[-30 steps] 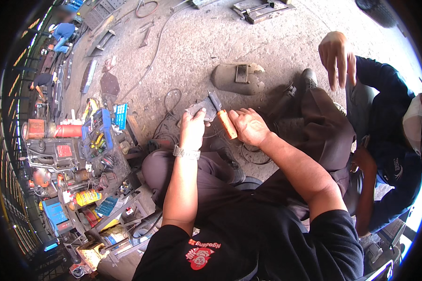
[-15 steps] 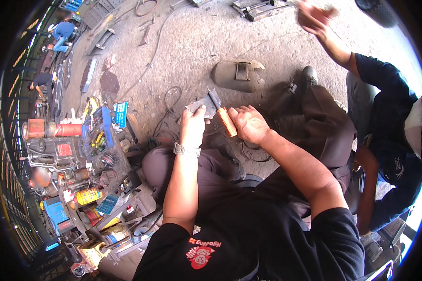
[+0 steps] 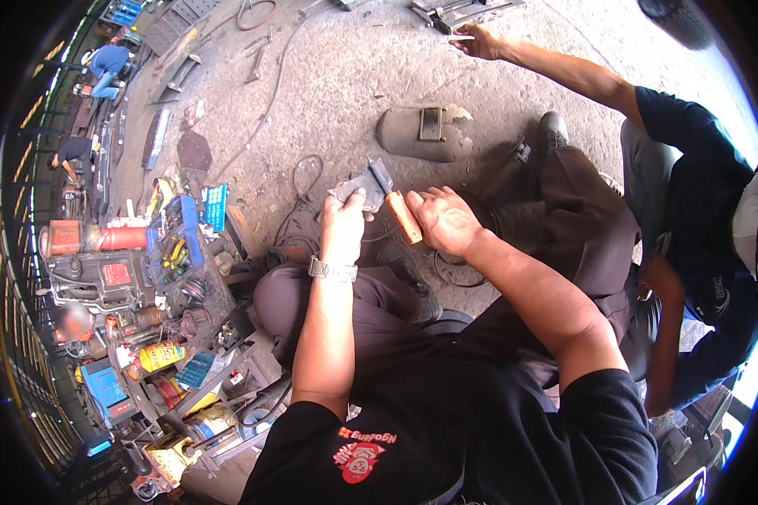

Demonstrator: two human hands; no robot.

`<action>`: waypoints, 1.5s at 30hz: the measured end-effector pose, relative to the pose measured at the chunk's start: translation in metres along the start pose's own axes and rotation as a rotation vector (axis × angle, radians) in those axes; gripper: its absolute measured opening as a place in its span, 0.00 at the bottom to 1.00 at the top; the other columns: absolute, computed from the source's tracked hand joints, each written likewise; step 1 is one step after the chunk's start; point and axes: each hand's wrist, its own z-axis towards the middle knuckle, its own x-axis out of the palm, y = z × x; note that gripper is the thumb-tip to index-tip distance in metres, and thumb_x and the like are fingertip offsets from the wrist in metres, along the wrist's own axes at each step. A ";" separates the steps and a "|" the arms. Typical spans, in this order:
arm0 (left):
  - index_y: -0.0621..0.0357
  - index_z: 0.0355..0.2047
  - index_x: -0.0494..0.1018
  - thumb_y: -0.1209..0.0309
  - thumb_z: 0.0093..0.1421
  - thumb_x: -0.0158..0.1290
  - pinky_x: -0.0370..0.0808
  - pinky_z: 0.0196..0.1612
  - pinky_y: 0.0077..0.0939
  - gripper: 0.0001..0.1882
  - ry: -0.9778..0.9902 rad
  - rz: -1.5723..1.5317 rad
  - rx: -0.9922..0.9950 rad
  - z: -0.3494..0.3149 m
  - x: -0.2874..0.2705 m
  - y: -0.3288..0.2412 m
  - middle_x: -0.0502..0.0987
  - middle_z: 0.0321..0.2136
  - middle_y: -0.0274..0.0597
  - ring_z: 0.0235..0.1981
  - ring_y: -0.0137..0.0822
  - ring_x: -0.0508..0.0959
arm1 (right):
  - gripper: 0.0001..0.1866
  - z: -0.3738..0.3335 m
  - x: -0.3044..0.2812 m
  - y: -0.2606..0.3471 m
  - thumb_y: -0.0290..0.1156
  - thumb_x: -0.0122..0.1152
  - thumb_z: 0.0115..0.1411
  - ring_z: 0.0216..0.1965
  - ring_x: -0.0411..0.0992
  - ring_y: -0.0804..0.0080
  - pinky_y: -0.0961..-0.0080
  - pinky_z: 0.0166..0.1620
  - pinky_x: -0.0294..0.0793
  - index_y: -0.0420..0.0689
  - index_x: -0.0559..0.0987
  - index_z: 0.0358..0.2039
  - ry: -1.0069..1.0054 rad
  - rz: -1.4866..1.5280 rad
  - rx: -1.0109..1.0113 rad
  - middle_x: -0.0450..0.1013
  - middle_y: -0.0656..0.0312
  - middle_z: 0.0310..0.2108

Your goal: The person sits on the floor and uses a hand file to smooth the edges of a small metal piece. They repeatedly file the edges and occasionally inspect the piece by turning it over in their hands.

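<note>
My left hand point(image 3: 343, 227), with a metal-band watch at its wrist, grips a flat grey metal plate point(image 3: 358, 194) between thumb and fingers. My right hand point(image 3: 446, 220) is closed at an orange ridged handle point(image 3: 403, 217), its thumb side against it. From the handle's far end runs a dark grey metal piece point(image 3: 381, 174), which overlaps the plate's right edge. Whether the two touch, I cannot tell. Both hands are raised in front of my lap. Beyond them a worn welding mask point(image 3: 404, 135) with a rectangular window lies on the concrete floor.
A co-worker crouches at the right, one hand point(image 3: 480, 42) stretched over the floor with a thin pale item. Crowded at left are a blue tray of tools point(image 3: 177, 240), a yellow can point(image 3: 158, 355) and a blue box point(image 3: 105, 389). Cables point(image 3: 307, 172) trail across the floor.
The co-worker's outstretched hand has swung left and lower, toward the metal frame at the top. My hands, the plate and the orange-handled tool have barely shifted.
</note>
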 end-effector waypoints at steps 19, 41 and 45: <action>0.64 0.41 0.78 0.75 0.68 0.52 0.74 0.28 0.23 0.07 -0.035 -0.001 -0.001 0.001 0.000 0.004 0.82 0.31 0.39 0.25 0.28 0.78 | 0.11 0.000 0.001 0.000 0.33 0.56 0.60 0.45 0.78 0.55 0.57 0.50 0.73 0.44 0.72 0.41 0.031 -0.003 -0.003 0.79 0.52 0.37; 0.63 0.40 0.80 0.74 0.66 0.56 0.77 0.28 0.22 0.06 -0.057 -0.099 0.016 0.001 0.003 0.004 0.83 0.31 0.37 0.26 0.27 0.80 | 0.12 0.001 -0.003 0.003 0.35 0.58 0.57 0.42 0.78 0.54 0.55 0.47 0.73 0.44 0.72 0.40 -0.028 0.020 0.002 0.79 0.54 0.36; 0.61 0.43 0.78 0.75 0.66 0.55 0.76 0.28 0.24 0.07 -0.021 -0.156 -0.002 0.004 -0.003 0.010 0.84 0.34 0.41 0.28 0.32 0.82 | 0.08 0.000 0.003 0.001 0.32 0.55 0.60 0.42 0.78 0.55 0.57 0.48 0.73 0.45 0.72 0.39 -0.047 -0.024 -0.026 0.79 0.54 0.36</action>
